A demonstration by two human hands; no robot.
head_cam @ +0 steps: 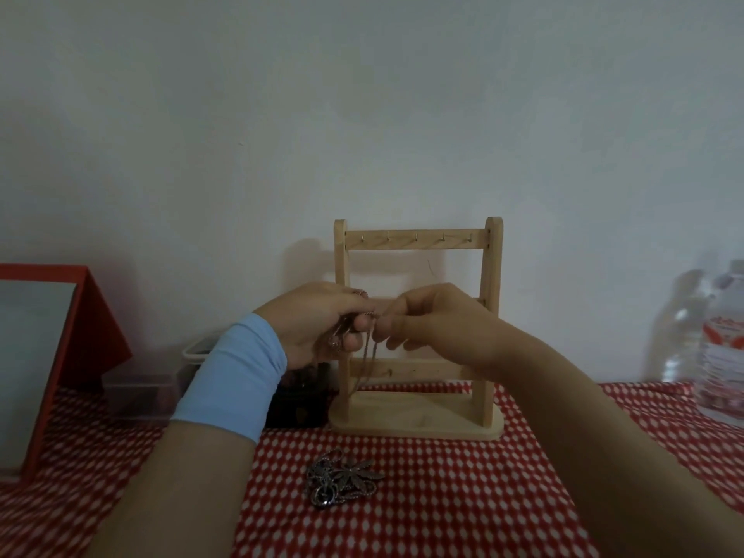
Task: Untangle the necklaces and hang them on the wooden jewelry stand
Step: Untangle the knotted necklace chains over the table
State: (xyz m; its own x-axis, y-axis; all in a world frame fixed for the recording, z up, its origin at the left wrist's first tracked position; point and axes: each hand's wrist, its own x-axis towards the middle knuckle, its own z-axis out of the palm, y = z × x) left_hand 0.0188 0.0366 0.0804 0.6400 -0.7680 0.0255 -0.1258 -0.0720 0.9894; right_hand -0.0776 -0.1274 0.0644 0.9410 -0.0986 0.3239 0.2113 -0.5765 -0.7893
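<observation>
Checked tbl cloth (443,497); hands (318,320) (435,320) pinch chain (370,356)

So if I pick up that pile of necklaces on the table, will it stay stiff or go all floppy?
Probably floppy: the necklace pile lies slumped in loose loops, like the chain hanging limp higher up. It would likely lift as one clump, since its strands look tangled around the leaf pendant.

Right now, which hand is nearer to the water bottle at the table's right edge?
Right. The right hand pinches a thin chain in front of the jewelry stand, well left of the water bottle; the left hand is even farther left.
</observation>
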